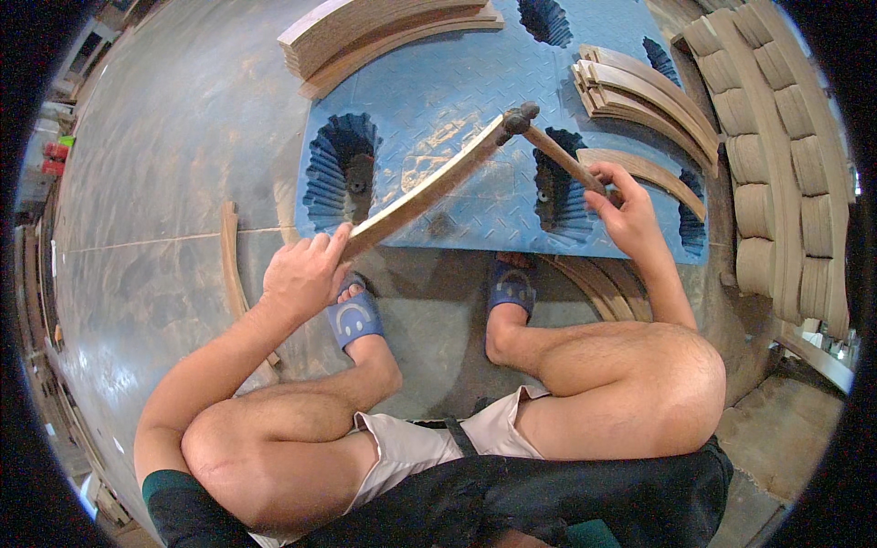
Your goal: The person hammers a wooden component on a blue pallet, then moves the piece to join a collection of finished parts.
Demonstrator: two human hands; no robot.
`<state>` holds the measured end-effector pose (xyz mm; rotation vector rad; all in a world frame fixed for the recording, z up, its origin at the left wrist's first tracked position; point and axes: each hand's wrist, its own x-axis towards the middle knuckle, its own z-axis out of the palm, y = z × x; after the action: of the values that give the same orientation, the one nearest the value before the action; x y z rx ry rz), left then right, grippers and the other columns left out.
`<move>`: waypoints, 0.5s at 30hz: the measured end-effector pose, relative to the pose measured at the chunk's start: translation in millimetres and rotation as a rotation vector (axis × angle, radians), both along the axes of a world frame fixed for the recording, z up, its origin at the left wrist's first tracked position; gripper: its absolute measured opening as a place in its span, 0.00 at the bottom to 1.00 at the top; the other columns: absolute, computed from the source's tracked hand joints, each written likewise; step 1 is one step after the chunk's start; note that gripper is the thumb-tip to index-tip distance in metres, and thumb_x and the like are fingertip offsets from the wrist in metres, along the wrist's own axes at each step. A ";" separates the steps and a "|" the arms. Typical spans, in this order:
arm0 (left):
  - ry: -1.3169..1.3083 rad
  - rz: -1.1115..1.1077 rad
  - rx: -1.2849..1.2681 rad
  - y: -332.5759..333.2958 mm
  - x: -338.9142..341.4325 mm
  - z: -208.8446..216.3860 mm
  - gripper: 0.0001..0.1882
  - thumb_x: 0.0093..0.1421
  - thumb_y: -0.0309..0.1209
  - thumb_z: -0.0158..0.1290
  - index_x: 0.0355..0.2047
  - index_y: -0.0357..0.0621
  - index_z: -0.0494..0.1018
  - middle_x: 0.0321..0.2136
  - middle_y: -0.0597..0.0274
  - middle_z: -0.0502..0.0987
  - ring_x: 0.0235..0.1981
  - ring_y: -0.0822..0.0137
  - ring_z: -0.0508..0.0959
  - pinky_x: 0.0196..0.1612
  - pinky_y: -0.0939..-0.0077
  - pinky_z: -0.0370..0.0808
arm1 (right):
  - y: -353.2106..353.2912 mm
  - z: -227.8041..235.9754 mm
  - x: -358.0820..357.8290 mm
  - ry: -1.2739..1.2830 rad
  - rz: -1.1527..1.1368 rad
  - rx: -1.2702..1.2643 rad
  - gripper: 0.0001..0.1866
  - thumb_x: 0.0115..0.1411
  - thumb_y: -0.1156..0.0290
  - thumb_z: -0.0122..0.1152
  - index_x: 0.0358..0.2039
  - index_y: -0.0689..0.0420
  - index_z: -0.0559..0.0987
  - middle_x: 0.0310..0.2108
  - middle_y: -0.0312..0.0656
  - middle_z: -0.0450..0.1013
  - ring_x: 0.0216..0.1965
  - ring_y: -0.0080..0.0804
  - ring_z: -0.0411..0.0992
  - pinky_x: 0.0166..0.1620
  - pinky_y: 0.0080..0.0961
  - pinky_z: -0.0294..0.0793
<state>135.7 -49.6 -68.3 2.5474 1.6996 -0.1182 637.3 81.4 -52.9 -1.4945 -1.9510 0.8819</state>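
My left hand [306, 271] is closed round the near end of a curved wooden slat [425, 189], which slants up and away over the blue plastic pallet [438, 228]. In my right hand [627, 206] is the wooden handle of a hammer [559, 157]. The dark hammer head meets the slat's far end, or lies right against it; I cannot tell which. Both hands are above the pallet's near side, the left one just off its edge.
Thick curved boards [384, 41] lie at the pallet's far left. Curved slats [644, 96] are stacked at its right, with one slat [639, 173] nearer. Tall stacks of curved wood [776, 164] stand further right. A loose strip [233, 265] lies on the floor at left.
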 end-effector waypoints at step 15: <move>0.145 0.013 0.037 3.4 -4.7 -0.6 0.35 0.69 0.43 0.63 0.72 0.46 0.66 0.37 0.60 0.79 0.39 0.60 0.84 0.38 0.63 0.79 | -30.8 -41.5 -48.8 -0.111 0.056 0.170 0.34 0.71 0.79 0.63 0.77 0.45 0.73 0.44 0.55 0.82 0.39 0.44 0.79 0.47 0.35 0.79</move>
<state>130.9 -46.2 -68.9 2.6130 1.7835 -0.2800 588.5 50.5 -94.5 -1.4229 -2.1006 0.6496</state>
